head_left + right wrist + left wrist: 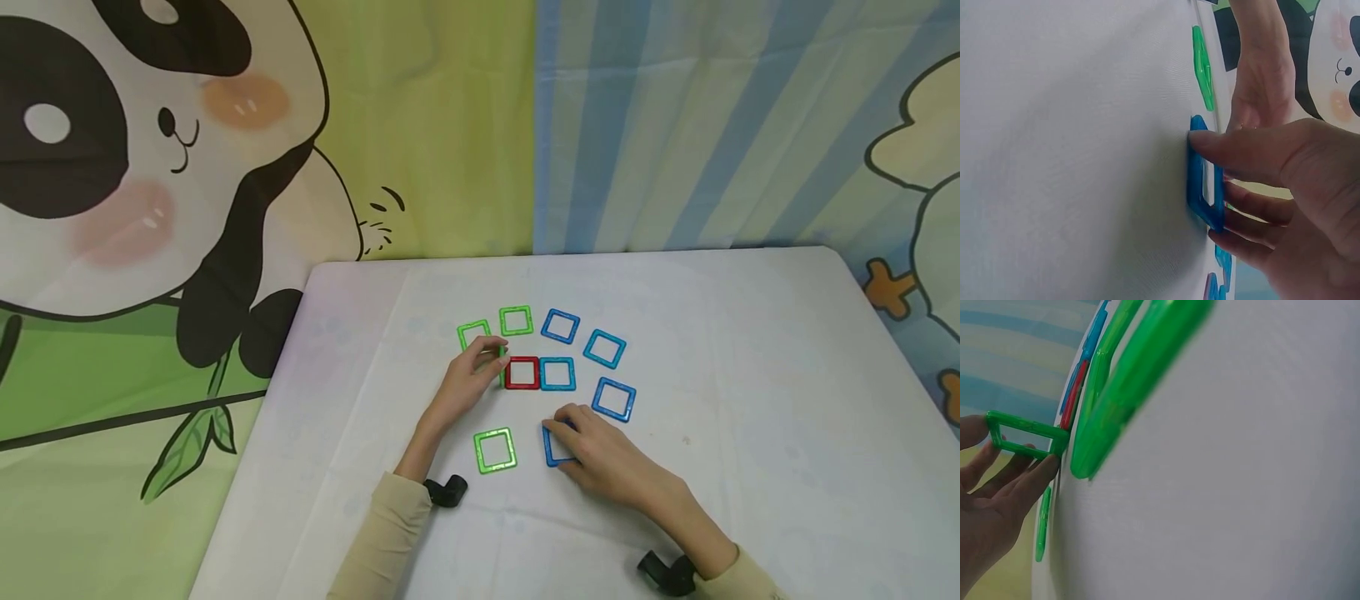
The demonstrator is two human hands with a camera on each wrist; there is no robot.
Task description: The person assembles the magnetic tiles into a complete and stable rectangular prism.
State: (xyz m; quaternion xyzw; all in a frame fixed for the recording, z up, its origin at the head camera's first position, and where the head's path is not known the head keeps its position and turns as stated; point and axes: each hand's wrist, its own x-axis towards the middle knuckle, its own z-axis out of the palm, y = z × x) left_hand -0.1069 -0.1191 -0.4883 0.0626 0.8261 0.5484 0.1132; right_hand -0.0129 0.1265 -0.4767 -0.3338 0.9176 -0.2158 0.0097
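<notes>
My left hand (467,382) pinches a green square frame tile (1030,425) between thumb and fingers. That tile stands upright on its edge against the left side of a red square tile (522,387). A light blue square tile (557,387) lies flat and touches the red one's right side. Nearer the front, my right hand (609,457) holds a blue square tile (1196,181), thumb on one edge and fingertips on the opposite one. In the head view the hand covers part of this tile. A loose green tile (481,453) lies to its left.
Around the middle pair lie more loose tiles: green ones (516,333) at the back left, a dark blue one (561,337) behind, others (604,363) to the right. They rest on a white-covered table (750,417). Printed curtains (450,125) hang behind it.
</notes>
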